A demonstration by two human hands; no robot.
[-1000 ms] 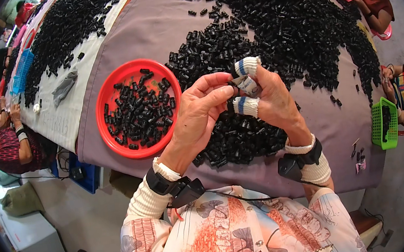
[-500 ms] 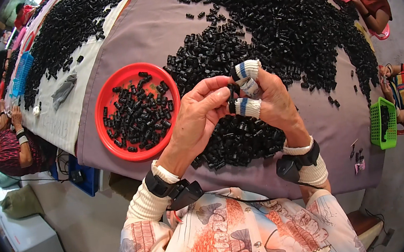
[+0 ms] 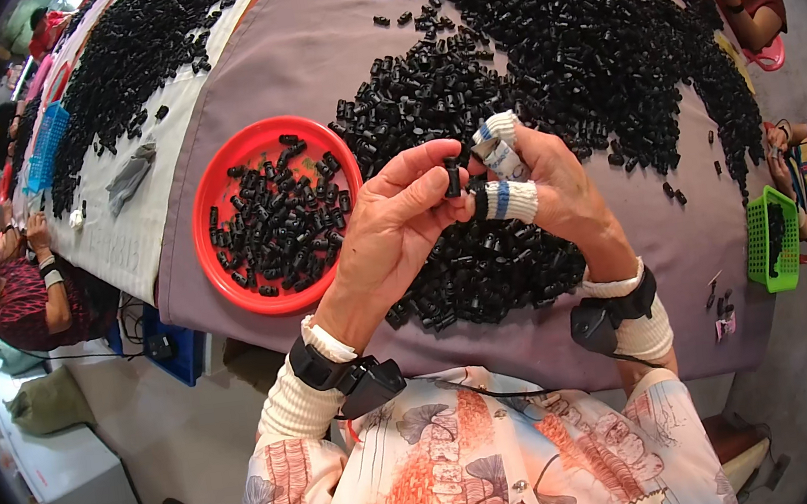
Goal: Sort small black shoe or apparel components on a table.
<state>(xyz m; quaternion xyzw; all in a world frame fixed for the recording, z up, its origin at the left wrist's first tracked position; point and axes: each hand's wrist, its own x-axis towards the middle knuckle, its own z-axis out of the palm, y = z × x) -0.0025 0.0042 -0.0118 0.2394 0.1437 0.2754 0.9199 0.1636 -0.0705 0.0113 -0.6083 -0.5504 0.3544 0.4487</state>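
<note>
One small black part [image 3: 453, 177] is pinched between thumb and fingers of the left hand [image 3: 383, 232], above the heap [image 3: 492, 276] on the bench [image 3: 672, 264]; right hand [image 3: 568, 194] is open beside it, covered fingertips apart, contact unclear from here. Probably light, stiff plastic, slightly slippery: grip across the sides at mid-length.

Your left hand [image 3: 386, 229] pinches a small black part [image 3: 453, 179]; your right hand [image 3: 564, 190], in striped finger sleeves [image 3: 516, 201], just beside it. Red tray [image 3: 203, 226] at your left, black pile [image 3: 420, 99] beyond.
</note>
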